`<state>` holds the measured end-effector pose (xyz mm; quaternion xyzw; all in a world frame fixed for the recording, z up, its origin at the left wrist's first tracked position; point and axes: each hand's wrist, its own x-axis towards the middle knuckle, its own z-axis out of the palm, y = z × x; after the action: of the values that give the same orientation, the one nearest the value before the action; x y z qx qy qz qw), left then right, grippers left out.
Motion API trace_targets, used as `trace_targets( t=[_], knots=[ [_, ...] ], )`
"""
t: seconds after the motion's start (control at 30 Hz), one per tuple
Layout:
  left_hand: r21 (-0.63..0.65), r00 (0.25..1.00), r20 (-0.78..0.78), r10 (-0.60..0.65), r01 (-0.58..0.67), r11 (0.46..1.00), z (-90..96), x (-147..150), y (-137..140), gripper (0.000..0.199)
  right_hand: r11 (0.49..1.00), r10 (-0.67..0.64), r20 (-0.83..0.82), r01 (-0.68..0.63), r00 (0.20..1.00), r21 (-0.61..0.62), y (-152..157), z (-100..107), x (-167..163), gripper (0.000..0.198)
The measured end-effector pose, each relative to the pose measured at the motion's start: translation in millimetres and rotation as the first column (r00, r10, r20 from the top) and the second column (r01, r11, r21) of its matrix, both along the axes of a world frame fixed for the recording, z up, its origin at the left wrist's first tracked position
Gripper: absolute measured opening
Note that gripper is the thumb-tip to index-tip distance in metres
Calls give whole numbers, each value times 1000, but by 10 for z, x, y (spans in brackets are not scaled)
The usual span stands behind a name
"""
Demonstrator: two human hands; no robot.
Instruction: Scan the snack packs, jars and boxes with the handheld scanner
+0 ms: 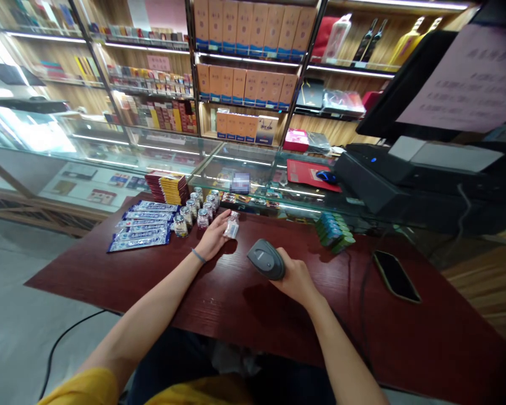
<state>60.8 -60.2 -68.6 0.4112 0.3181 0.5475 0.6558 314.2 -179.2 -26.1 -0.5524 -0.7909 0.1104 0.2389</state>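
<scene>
My left hand [213,235] is closed around a small clear jar [232,226] with a white label turned towards me, at the middle of the dark red table [219,292]. In my right hand [296,274] is a dark grey barcode scanner [265,259], gripped by its handle, its head pointing left towards the jar. Several similar small jars [188,215] with silvery lids stand in rows just left of my left hand. Beyond them to the left lie several blue and white flat packets [141,232], fanned out. What fills the held jar is too small to tell.
Red and yellow boxes [168,187] stand behind the packets. Green and blue small packs [334,232] sit right of the scanner; a phone [397,275] lies farther right. A glass counter [253,152] borders the table's back. A black cable [57,343] trails on the floor.
</scene>
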Motion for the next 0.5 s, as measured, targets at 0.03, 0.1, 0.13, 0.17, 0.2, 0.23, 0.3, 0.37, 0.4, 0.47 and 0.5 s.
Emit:
trace_targets(
  t=[0.03, 0.1, 0.13, 0.17, 0.2, 0.23, 0.3, 0.37, 0.4, 0.47, 0.5],
  knots=[
    [-1, 1000, -2, -3, 3, 1000, 3, -4, -10, 65, 1000, -5, -23, 5, 1000, -3, 0, 3, 4, 38],
    [19, 1000, -12, -14, 14, 1000, 13, -14, -37, 68, 1000, -18, -60, 18, 998, -10, 3, -9, 16, 42],
    [39, 1000, -23, -17, 17, 999, 22, -19, -51, 70, 1000, -25, -73, 24, 997, -7, 8, -24, 25, 43],
    [61, 999, -40, -14, 17, 998, 36, -26, -63, 73, 1000, -31, -82, 32, 996, 2, 15, -44, 37, 43],
    [87, 998, -66, -6, 12, 996, 57, -33, -73, 76, 999, -39, -91, 40, 995, 15, 24, -69, 52, 42],
    [118, 995, -98, 11, 0, 993, 84, -41, -79, 78, 998, -46, -98, 49, 994, 29, 34, -95, 67, 41],
    [199, 982, -170, 78, -44, 979, 161, -64, -75, 78, 997, -59, -115, 64, 992, 42, 56, -143, 99, 39],
    [302, 956, -233, 178, -103, 948, 256, -99, -54, 72, 997, -65, -132, 71, 989, 37, 76, -178, 125, 39],
    [354, 936, -259, 238, -138, 925, 303, -123, -43, 68, 997, -67, -138, 72, 988, 32, 85, -190, 135, 39],
    [443, 872, -317, 374, -212, 871, 379, -191, -32, 60, 996, -75, -143, 81, 987, 33, 97, -207, 148, 39],
    [483, 825, -353, 442, -244, 841, 401, -236, -40, 56, 996, -81, -141, 87, 987, 37, 102, -214, 151, 39]
  ],
)
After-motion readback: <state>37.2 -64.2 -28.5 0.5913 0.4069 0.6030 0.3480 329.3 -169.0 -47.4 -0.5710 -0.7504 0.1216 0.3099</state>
